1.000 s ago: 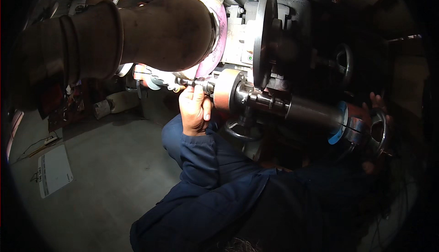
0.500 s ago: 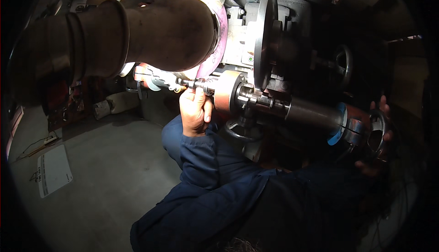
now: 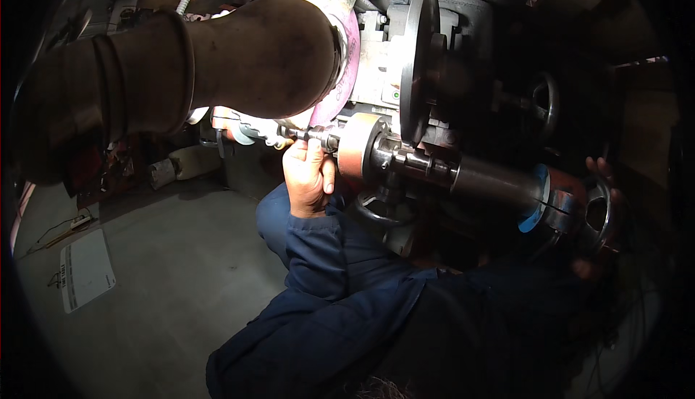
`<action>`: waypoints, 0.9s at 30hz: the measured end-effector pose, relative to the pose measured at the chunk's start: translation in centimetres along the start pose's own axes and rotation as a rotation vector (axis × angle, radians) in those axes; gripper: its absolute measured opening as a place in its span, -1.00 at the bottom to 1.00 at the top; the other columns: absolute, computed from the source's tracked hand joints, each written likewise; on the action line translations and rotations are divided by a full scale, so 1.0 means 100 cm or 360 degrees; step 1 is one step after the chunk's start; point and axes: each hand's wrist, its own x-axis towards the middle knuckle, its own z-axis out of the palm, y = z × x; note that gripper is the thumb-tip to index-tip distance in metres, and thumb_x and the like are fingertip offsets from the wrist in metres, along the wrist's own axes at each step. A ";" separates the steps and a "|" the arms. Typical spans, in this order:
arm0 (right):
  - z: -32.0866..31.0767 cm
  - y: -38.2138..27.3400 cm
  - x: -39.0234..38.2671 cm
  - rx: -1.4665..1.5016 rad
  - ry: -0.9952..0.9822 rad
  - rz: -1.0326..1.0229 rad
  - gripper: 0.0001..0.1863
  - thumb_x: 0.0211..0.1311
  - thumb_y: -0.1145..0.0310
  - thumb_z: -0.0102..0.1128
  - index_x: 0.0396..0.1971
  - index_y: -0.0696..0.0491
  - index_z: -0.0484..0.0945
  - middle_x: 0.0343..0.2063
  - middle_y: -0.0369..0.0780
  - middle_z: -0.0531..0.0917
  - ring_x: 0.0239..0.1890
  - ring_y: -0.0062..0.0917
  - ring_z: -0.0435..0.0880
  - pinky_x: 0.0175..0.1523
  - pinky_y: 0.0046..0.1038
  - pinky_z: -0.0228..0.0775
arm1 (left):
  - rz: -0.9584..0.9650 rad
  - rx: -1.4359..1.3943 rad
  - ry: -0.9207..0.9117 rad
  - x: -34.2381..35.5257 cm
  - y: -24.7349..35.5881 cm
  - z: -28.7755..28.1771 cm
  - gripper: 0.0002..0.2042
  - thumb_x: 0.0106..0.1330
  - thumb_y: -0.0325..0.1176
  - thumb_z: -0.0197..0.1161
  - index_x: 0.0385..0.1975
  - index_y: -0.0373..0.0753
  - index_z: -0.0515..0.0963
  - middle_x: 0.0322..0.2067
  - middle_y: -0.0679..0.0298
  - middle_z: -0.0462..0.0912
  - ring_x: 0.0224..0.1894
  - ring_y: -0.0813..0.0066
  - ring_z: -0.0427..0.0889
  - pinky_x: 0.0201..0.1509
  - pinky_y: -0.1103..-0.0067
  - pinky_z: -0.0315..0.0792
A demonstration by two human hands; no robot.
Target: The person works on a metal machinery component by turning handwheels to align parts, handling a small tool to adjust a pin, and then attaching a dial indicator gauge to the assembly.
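Left hand (image 3: 308, 176) and right hand (image 3: 613, 198) are flanking a round orange metal drum (image 3: 356, 147), left touching a silver metal shaft (image 3: 328, 137). Both grips: unclear.

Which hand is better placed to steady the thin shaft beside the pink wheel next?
Probably left: the left hand is right at the thin shaft; the right hand is at the handwheel.

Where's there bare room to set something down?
The grey floor between the white board and the dark blue left sleeve looks bare. It's crowded around the left hand, near the pink wheel and beside the orange-sided ring; the right hand is at the far-right handwheel.
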 end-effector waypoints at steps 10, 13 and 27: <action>0.088 -0.036 0.051 -0.0607 -0.0282 -0.0048 0.11 -0.01 -0.13 0.44 0.44 -0.06 -0.01 0.34 0.23 0.06 0.36 0.02 0.20 0.31 -0.01 0.30 | 0.0001 -0.0007 0.0040 0.001 -0.002 0.004 -0.76 0.48 -0.36 0.06 -0.43 -0.37 0.40 -0.59 0.26 0.52 -0.87 0.62 0.27 -0.83 0.69 0.13; 0.078 -0.031 0.046 -0.0415 -0.0250 0.0032 0.19 -0.13 -0.08 0.52 0.45 -0.05 -0.04 0.33 0.22 0.06 0.35 0.00 0.22 0.31 0.00 0.29 | 0.0054 -0.0046 -0.0056 0.000 -0.004 -0.007 -0.75 0.49 -0.34 0.06 -0.41 -0.38 0.40 -0.57 0.23 0.53 -0.86 0.59 0.29 -0.84 0.69 0.14; 0.037 -0.021 0.018 -0.0096 -0.0036 0.0214 0.17 -0.15 0.01 0.46 0.45 -0.05 -0.05 0.33 0.13 0.11 0.38 -0.07 0.19 0.34 -0.04 0.20 | -0.0060 -0.0042 0.0100 0.000 0.008 0.004 -0.55 0.55 -0.05 -0.15 -0.48 -0.29 0.40 -0.74 0.15 0.51 -0.94 0.51 0.24 -0.88 0.65 0.06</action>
